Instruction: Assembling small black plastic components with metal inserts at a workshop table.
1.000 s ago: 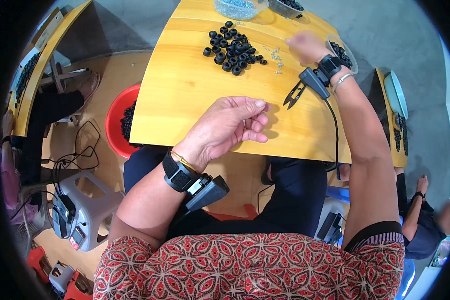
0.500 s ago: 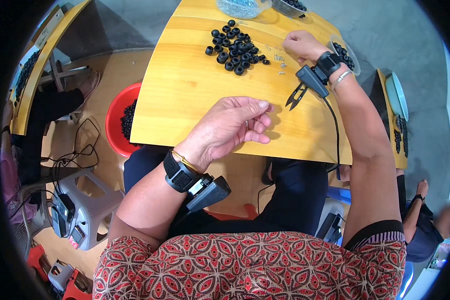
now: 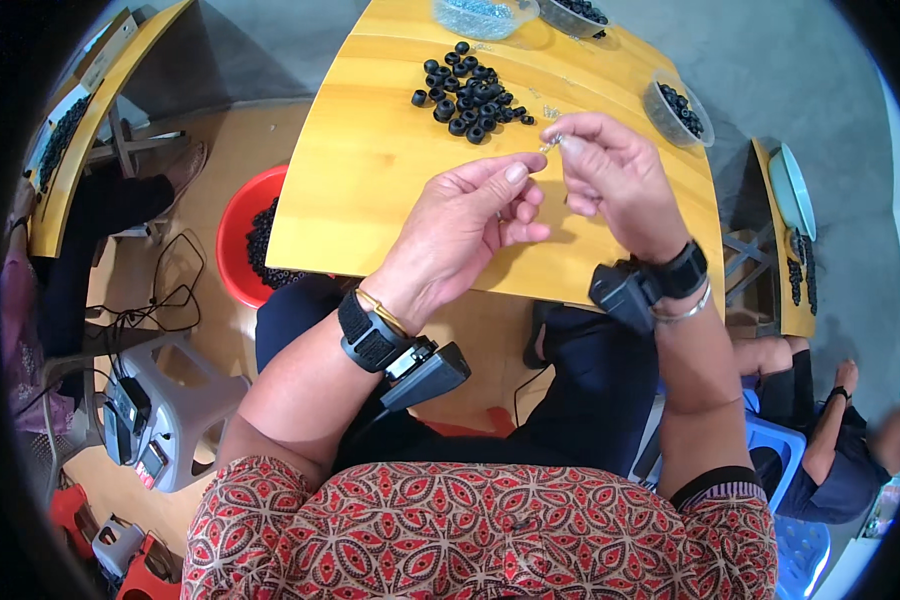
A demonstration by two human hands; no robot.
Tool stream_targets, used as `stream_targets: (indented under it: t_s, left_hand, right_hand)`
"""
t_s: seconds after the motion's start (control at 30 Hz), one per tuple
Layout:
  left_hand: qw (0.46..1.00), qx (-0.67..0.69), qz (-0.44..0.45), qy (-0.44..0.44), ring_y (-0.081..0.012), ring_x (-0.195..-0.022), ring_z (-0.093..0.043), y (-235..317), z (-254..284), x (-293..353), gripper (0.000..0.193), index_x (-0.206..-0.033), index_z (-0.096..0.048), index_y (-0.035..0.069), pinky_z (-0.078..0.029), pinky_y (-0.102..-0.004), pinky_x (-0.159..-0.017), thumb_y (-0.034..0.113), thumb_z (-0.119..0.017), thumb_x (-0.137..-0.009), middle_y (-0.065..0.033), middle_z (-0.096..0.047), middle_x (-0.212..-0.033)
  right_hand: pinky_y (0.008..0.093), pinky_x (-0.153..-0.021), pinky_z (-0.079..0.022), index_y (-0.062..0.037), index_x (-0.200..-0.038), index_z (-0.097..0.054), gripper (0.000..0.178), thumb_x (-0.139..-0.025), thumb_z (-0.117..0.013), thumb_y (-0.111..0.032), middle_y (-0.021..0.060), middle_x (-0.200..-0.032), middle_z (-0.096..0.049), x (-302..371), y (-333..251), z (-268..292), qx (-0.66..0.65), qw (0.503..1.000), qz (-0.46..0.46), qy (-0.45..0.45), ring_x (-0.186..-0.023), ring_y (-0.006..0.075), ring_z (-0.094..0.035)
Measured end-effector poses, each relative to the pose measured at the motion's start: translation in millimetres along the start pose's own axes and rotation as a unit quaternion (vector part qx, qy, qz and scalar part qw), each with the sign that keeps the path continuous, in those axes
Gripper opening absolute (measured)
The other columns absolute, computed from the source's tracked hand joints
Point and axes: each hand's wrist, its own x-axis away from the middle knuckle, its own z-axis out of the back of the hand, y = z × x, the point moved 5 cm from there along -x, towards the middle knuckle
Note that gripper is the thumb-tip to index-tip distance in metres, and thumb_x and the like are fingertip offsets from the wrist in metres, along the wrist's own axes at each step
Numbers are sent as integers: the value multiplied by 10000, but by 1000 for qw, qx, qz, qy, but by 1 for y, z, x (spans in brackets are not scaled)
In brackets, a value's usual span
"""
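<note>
My left hand point(image 3: 462, 222) is over the wooden table, thumb and forefinger pinched together. What it grips is too fine to make out. My right hand point(image 3: 625, 185) faces it, thumb and forefinger closed on a small shiny piece point(image 3: 553, 142) near the left fingertips. Whether the two hands' fingertips touch, I cannot tell. Beyond them lies a loose pile of black beads point(image 3: 475, 95), some round and some barrel-shaped. Several tiny clear or silvery pieces point(image 3: 550, 112) lie to the right of the pile.
On the wooden table point(image 3: 355, 190), clear tubs stand at the far edge and right: one with pale blue bits point(image 3: 482, 18), two with black beads point(image 3: 680, 108). Left of the table is a red basin point(image 3: 232, 250) of black beads. Another person point(image 3: 840, 450) sits at right.
My right hand has come back from the tiny pieces toward my left hand, with a shiny piece in its fingers. The thread snips seen on the table are now hidden.
</note>
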Motion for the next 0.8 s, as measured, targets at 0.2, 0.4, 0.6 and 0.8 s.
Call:
stream_targets:
  t_s: [0.2, 0.4, 0.6, 0.8]
  left_hand:
    - [999, 16, 2, -42, -99, -685, -533, -3, -4, -1, 180, -929, -536, 6, -502, -245, -647, 153, -462, -856, -37, -549, -778]
    - [994, 81, 59, -36, -100, -670, -536, -11, -2, -2, 170, -890, -539, 11, -494, -238, -599, 162, -473, -849, -39, -556, -774]
    - [994, 39, 102, 17, -92, -622, -533, -23, 6, 1, 145, -842, -540, 15, -482, -231, -549, 146, -480, -834, -33, -554, -729]
    - [993, 7, 109, 43, -91, -602, -526, -25, 7, 1, 146, -825, -541, 18, -480, -229, -547, 146, -472, -830, -28, -544, -707]
  right_hand:
    - [148, -455, -354, -32, -921, -561, 123, -813, -524, -76, 5, -696, -565, 14, 1, -8, 75, 992, 87, 49, -540, 16, -454]
    - [179, -511, -408, -11, -908, -537, 111, -804, -527, -47, 17, -680, -562, 19, 7, -10, 123, 984, 114, 58, -610, 52, -526]
    - [208, -476, -377, 6, -825, -552, 124, -817, -520, -113, 7, -627, -541, -5, 11, 21, 271, 960, 60, 25, -541, 61, -467]
    - [268, -472, -356, -25, -816, -560, 128, -756, -547, -137, 61, -534, -456, -49, 17, 34, 488, 869, 86, -10, -485, 138, -420]
